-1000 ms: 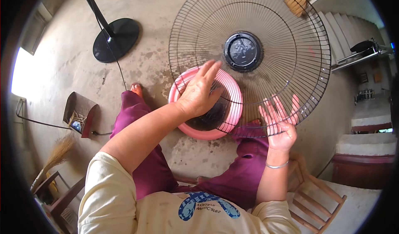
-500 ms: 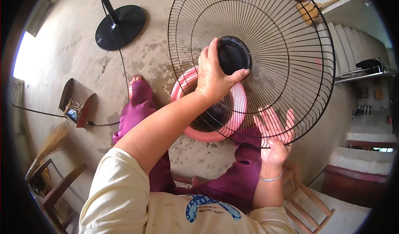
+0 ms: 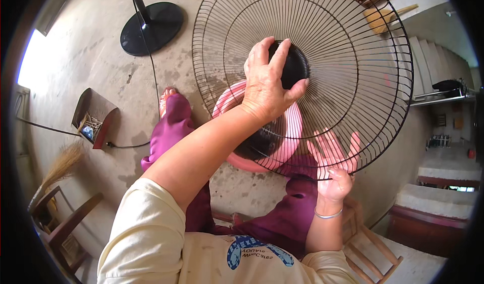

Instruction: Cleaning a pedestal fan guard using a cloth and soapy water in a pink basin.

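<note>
A large round wire fan guard (image 3: 322, 82), black with a round black centre cap (image 3: 297, 64), is raised in front of me. Across the cap's left part lies my left hand (image 3: 269, 79), its fingers bent over the upper edge and its thumb at the lower right. My right hand (image 3: 333, 158) supports the guard's near right rim, with outstretched fingers behind the wires and the thumb in front. Behind the guard, between my legs, stands a pink basin (image 3: 290, 132). Something dark inside the basin is partly hidden by my left forearm and the wires.
A black fan stand base (image 3: 161, 29) with a pole and cord stands at the far left. A dustpan (image 3: 98, 117) with litter, a straw broom (image 3: 60, 173) and a wooden chair (image 3: 75, 218) are on the left. At the lower right is a wooden stool (image 3: 373, 248).
My left hand has slid up and to the right, covering more of the centre cap. The guard has shifted slightly; my right hand keeps its place on the rim.
</note>
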`<act>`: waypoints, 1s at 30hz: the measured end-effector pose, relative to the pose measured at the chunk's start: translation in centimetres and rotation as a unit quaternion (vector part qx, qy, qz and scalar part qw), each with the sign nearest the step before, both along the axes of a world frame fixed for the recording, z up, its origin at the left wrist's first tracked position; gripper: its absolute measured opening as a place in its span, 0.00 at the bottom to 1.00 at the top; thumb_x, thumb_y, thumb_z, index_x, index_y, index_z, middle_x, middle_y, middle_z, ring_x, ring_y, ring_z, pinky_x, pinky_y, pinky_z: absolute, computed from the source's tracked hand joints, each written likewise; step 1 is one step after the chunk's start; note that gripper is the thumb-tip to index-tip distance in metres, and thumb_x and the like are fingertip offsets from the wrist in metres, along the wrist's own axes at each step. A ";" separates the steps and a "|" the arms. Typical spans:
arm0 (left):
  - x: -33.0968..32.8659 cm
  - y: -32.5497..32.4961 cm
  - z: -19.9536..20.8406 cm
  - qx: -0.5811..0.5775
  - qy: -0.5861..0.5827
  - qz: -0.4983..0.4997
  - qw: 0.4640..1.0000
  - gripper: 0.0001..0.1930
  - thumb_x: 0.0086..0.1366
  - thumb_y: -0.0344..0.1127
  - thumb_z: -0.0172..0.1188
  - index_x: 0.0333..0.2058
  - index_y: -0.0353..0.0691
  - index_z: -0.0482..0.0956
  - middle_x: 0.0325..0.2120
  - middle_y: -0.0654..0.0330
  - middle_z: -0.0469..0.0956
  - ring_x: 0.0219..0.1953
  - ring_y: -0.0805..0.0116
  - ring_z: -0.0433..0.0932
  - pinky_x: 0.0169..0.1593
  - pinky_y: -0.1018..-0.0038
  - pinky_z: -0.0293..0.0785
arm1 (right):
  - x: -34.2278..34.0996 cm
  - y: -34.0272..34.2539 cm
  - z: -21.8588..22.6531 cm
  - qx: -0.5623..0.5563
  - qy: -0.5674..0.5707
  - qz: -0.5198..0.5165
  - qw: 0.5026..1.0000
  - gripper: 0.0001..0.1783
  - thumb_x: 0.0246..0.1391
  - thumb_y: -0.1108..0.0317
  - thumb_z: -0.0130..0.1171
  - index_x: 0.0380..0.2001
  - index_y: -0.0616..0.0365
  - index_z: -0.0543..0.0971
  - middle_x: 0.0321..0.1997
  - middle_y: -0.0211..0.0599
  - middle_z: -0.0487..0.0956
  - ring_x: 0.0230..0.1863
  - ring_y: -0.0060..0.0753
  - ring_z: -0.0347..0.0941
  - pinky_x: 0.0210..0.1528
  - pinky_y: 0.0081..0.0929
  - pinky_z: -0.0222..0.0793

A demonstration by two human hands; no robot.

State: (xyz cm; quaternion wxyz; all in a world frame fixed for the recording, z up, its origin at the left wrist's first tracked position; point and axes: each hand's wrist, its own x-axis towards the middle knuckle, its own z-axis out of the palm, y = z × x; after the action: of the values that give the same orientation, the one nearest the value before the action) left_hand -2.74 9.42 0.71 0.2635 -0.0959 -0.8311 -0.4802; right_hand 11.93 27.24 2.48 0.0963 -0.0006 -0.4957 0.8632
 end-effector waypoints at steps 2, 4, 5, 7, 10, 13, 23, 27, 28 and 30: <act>0.2 -0.4 0.7 0.007 0.037 -0.036 0.999 0.33 0.44 0.36 0.68 0.52 0.39 0.69 0.52 0.46 0.63 0.56 0.44 0.61 0.60 0.54 0.58 | 0.0 0.1 -0.1 -0.008 -0.002 0.008 1.000 0.50 0.36 0.77 0.47 0.66 0.59 0.42 0.61 0.71 0.58 0.63 0.65 0.57 0.61 0.65 0.52; 1.2 0.0 0.6 -0.057 0.077 -0.068 0.993 0.30 0.45 0.33 0.66 0.51 0.40 0.70 0.52 0.48 0.64 0.57 0.46 0.61 0.60 0.52 0.57 | 0.0 0.3 -0.3 -0.018 -0.009 0.004 1.000 0.49 0.34 0.76 0.46 0.66 0.59 0.44 0.61 0.70 0.59 0.63 0.65 0.57 0.61 0.66 0.53; 1.7 0.4 0.5 -0.120 0.116 -0.100 0.981 0.28 0.46 0.30 0.64 0.50 0.41 0.71 0.52 0.51 0.65 0.58 0.47 0.61 0.61 0.50 0.55 | -0.1 0.4 -0.3 -0.017 -0.009 0.004 1.000 0.49 0.34 0.76 0.46 0.66 0.59 0.44 0.61 0.70 0.59 0.63 0.65 0.57 0.61 0.66 0.53; 2.1 0.6 -0.1 -0.118 0.124 -0.167 0.971 0.25 0.47 0.28 0.61 0.48 0.43 0.73 0.51 0.56 0.67 0.60 0.53 0.61 0.61 0.48 0.53 | -0.3 0.4 0.0 -0.019 -0.020 -0.015 1.000 0.49 0.33 0.76 0.46 0.65 0.59 0.47 0.60 0.69 0.60 0.62 0.66 0.58 0.60 0.67 0.54; 1.6 0.5 0.1 -0.118 0.131 -0.157 0.972 0.23 0.46 0.29 0.63 0.45 0.42 0.74 0.49 0.57 0.68 0.59 0.54 0.62 0.61 0.49 0.53 | -0.1 0.5 0.2 -0.015 -0.020 -0.025 0.999 0.48 0.32 0.76 0.46 0.64 0.60 0.48 0.59 0.69 0.61 0.62 0.66 0.58 0.60 0.67 0.54; 1.6 0.5 0.5 -0.033 0.114 -0.162 0.980 0.22 0.44 0.30 0.65 0.42 0.42 0.75 0.46 0.57 0.70 0.55 0.54 0.65 0.59 0.52 0.56 | 0.0 0.6 0.2 0.009 -0.017 -0.026 0.999 0.48 0.32 0.77 0.46 0.64 0.62 0.48 0.59 0.69 0.61 0.61 0.65 0.59 0.60 0.67 0.54; -0.7 -0.4 0.1 0.017 0.107 -0.079 0.991 0.17 0.41 0.31 0.65 0.34 0.45 0.78 0.41 0.59 0.71 0.49 0.54 0.67 0.54 0.61 0.63 | -0.1 -0.2 0.5 0.026 -0.023 -0.033 0.999 0.46 0.34 0.77 0.45 0.63 0.66 0.49 0.57 0.69 0.65 0.58 0.64 0.64 0.59 0.58 0.60; -0.7 0.2 0.0 0.118 -0.003 -0.031 0.992 0.16 0.44 0.33 0.65 0.35 0.42 0.76 0.41 0.56 0.70 0.49 0.53 0.67 0.54 0.61 0.64 | 0.1 -0.4 0.6 0.035 -0.030 -0.039 0.998 0.46 0.33 0.77 0.46 0.63 0.66 0.50 0.57 0.68 0.65 0.58 0.64 0.64 0.59 0.58 0.61; -0.6 0.5 0.0 0.116 -0.005 -0.021 0.993 0.16 0.44 0.34 0.66 0.35 0.42 0.76 0.41 0.56 0.69 0.49 0.54 0.66 0.54 0.62 0.64 | 0.1 -0.5 0.7 0.043 -0.031 -0.040 0.998 0.46 0.33 0.77 0.46 0.63 0.65 0.50 0.57 0.68 0.65 0.58 0.65 0.64 0.59 0.58 0.61; -0.4 0.6 0.1 0.113 -0.026 -0.008 0.993 0.16 0.45 0.35 0.67 0.35 0.42 0.76 0.43 0.56 0.68 0.50 0.55 0.65 0.54 0.63 0.63 | 0.1 -0.6 0.7 0.053 -0.031 -0.040 0.997 0.46 0.32 0.77 0.46 0.63 0.65 0.50 0.57 0.68 0.65 0.58 0.65 0.64 0.58 0.59 0.61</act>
State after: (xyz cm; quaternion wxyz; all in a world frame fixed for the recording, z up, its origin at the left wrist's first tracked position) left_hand -3.11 10.03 0.83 0.2476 -0.0595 -0.7773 -0.5752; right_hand 12.00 26.62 3.20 0.1154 -0.0421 -0.5428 0.8308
